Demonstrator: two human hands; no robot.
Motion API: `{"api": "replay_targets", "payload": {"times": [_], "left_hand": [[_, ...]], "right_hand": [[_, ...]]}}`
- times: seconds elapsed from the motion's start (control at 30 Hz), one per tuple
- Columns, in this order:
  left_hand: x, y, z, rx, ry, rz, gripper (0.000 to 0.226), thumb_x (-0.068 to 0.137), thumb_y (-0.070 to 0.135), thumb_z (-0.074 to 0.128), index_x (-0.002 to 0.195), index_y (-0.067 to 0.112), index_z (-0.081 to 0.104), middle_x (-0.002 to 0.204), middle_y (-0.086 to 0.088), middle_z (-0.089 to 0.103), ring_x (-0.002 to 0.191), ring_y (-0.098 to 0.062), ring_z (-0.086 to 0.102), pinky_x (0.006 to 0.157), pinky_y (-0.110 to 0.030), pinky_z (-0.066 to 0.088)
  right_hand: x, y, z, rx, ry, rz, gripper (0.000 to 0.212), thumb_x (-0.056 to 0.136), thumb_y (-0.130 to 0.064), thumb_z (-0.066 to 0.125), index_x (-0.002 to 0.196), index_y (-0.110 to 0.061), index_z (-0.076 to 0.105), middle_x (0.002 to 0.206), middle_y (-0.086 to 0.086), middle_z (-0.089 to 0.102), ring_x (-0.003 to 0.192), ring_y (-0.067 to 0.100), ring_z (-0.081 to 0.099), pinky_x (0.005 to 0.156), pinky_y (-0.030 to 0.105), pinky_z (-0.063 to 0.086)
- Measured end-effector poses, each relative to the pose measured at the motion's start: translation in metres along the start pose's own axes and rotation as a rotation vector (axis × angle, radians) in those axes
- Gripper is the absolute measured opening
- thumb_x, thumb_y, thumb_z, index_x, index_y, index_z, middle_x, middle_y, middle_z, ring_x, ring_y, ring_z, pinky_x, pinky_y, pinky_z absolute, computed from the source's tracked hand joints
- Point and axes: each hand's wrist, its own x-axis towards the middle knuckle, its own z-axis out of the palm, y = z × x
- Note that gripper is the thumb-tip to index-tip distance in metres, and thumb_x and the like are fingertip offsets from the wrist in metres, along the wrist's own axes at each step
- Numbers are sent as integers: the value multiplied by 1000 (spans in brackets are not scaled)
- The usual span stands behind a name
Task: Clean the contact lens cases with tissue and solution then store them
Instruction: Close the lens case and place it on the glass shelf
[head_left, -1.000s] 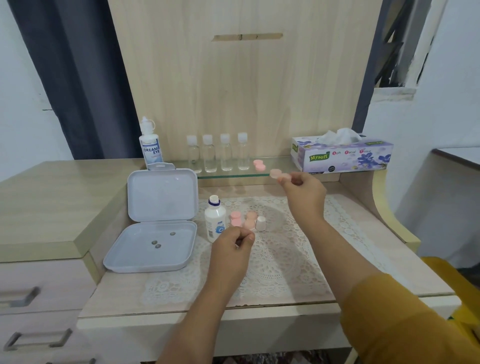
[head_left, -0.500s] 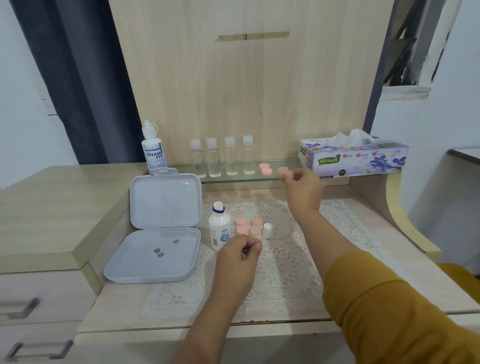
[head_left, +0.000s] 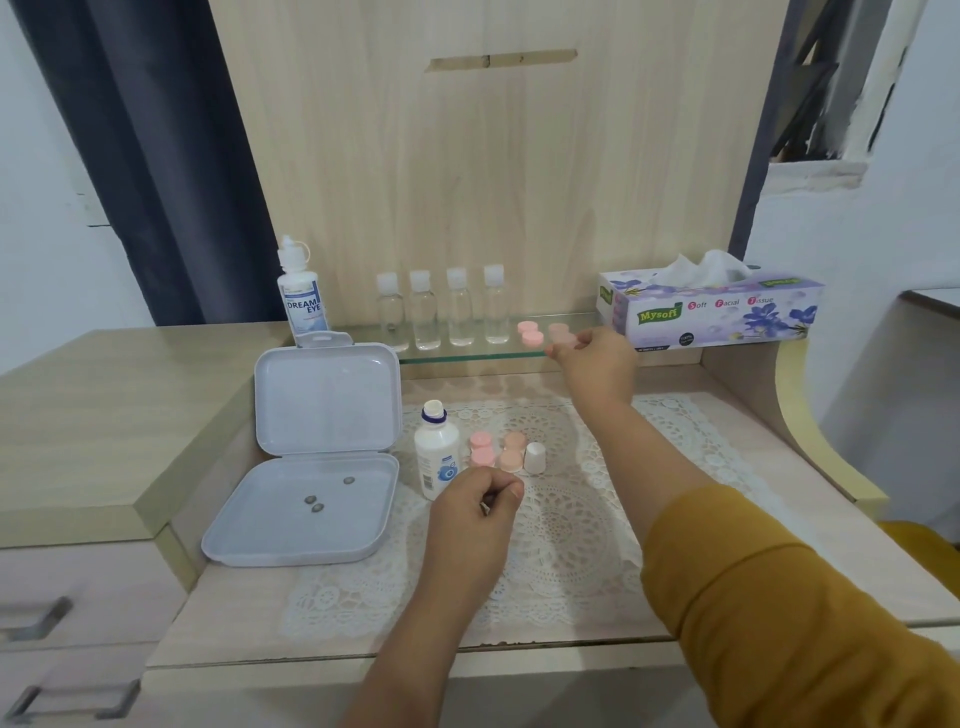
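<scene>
Pink lens case (head_left: 562, 334) at right fingertips (head_left: 581, 340)

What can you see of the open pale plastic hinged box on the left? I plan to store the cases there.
The pale grey-white plastic hinged box lies open on the wooden desk, lid propped upright behind its shallow tray, a small tab on the lid's top edge. Three small dark round items lie in the tray. Neither hand touches it.

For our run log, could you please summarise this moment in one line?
right hand: setting pink case on glass shelf | left hand: fingers curled over mat
</scene>
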Motion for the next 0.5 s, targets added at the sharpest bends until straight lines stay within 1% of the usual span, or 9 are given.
{"api": "replay_targets", "payload": {"times": [0.03,0.13,0.23,0.33,0.4,0.5], "left_hand": [[0,0,0,-1,-1,-1,13,88,13,64,75,18,67,82,4,66,78,-6,57,72,-15,45],[0,0,0,-3,-1,0,13,88,13,64,75,17,67,81,4,66,78,-7,57,73,-18,47],[0,-1,0,3,-1,3,12,88,13,64,76,17,67,82,3,66,79,-8,58,74,-20,47],[0,0,0,-19,-1,-6,12,87,13,64,77,16,67,83,3,67,79,-9,58,74,-18,47],[0,0,-1,-23,1,-5,12,87,12,65,76,16,67,82,2,67,79,-9,58,73,-17,47],[0,0,-1,-23,3,-8,12,87,13,65,77,17,67,82,3,67,78,-8,57,72,-15,46]], "right_hand": [[-1,0,0,-1,2,-3,17,85,-24,68,89,-8,62,83,2,59,79,19,54,67,26,37],[-5,-1,-1,0,6,-14,20,87,-18,57,99,-3,65,86,5,60,80,20,53,68,26,38],[-4,-3,-2,-33,-3,-17,24,90,-14,52,106,-2,66,91,8,63,81,19,51,69,24,36],[1,-4,-2,-57,-12,-19,24,92,-15,53,103,2,67,100,16,68,84,24,56,69,25,39],[2,-4,-2,-68,-20,-24,25,94,-16,54,104,3,66,103,17,68,88,25,58,72,27,40],[6,-4,-2,-82,-33,-39,25,95,-19,56,107,2,66,106,15,67,91,23,57,73,25,39]]}}
